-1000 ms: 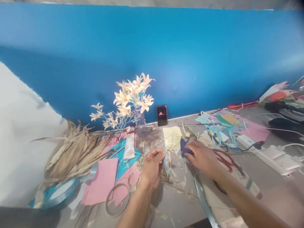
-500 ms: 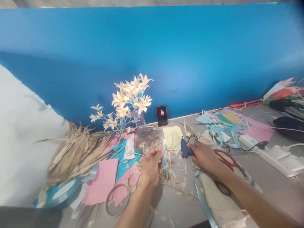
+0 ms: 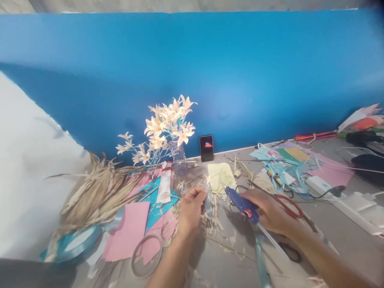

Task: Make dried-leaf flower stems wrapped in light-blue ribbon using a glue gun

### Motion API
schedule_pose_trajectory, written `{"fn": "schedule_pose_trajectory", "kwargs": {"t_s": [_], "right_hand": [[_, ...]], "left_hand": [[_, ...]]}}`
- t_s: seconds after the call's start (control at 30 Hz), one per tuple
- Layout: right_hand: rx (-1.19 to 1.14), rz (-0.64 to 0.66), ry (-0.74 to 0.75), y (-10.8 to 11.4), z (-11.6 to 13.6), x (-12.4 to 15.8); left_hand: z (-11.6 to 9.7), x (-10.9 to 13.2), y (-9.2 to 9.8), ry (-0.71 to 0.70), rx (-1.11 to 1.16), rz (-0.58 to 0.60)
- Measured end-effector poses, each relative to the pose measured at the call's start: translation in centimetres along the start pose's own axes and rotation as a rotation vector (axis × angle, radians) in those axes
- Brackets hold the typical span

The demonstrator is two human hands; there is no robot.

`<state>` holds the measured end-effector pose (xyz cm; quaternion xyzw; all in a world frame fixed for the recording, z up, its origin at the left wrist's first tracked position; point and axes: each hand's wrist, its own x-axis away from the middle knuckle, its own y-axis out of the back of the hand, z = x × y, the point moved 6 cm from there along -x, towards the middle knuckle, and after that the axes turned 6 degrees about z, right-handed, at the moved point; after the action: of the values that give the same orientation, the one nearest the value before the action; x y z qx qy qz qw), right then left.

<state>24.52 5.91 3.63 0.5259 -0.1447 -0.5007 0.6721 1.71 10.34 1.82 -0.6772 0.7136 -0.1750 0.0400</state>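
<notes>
My right hand (image 3: 267, 210) grips a blue hot glue gun (image 3: 242, 205), its nozzle pointing up and left and a pale glue stick (image 3: 273, 242) jutting from the rear. Pinched between the thumb and fingers of my left hand (image 3: 192, 206) is a light blue ribbon (image 3: 209, 202), which hangs down beside the fingertips. A small cream tip shows just above that pinch; its details are blurred. The nozzle is near a crumpled yellow paper (image 3: 221, 176), apart from my left hand. Cream artificial flowers (image 3: 168, 120) stand in a clear vase (image 3: 179, 160) behind my left hand.
Dried husks (image 3: 99, 192), pink paper (image 3: 130, 228), a ribbon roll (image 3: 79, 242) and a tape ring (image 3: 147, 256) lie left. A phone (image 3: 206, 148) leans against the blue wall. Red-handled scissors (image 3: 289, 204) and a white power strip (image 3: 339, 202) are on the right. Scraps litter the middle.
My right hand has picked up and turned the glue gun, so its body and glue stick now show. My left hand stays nearly still.
</notes>
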Motion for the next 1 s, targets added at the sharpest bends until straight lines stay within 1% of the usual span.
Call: {"fn": "schedule_pose_trajectory", "kwargs": {"t_s": [0.07,0.13,0.27,0.43,0.57,0.7,0.8,1.0], "right_hand": [[-0.029,0.007,0.063,0.7,1.9,-0.2],[-0.036,-0.007,0.087,1.4,3.2,-0.5],[-0.067,-0.006,0.13,2.1,4.4,-1.2],[-0.071,-0.002,0.128,1.6,4.1,-1.4],[-0.052,0.009,0.105,1.1,3.8,-1.2],[-0.049,0.049,0.071,1.0,3.7,-1.1],[-0.06,0.07,0.058,1.1,3.8,-1.0],[-0.089,0.018,0.096,1.8,4.3,-1.2]], "left_hand": [[0.0,0.0,-0.3,-0.003,-0.003,0.013],[-0.1,0.1,-0.5,-0.003,-0.003,0.029],[0.0,0.2,-0.8,0.004,-0.003,0.046],[0.1,0.4,-1.2,0.001,0.012,0.059],[0.1,0.8,-1.6,0.04,0.06,0.067],[0.0,0.9,-1.9,0.082,0.114,0.088],[-0.1,0.9,-1.9,0.084,0.14,0.097],[-0.1,0.8,-1.8,0.092,0.154,0.09]]}}
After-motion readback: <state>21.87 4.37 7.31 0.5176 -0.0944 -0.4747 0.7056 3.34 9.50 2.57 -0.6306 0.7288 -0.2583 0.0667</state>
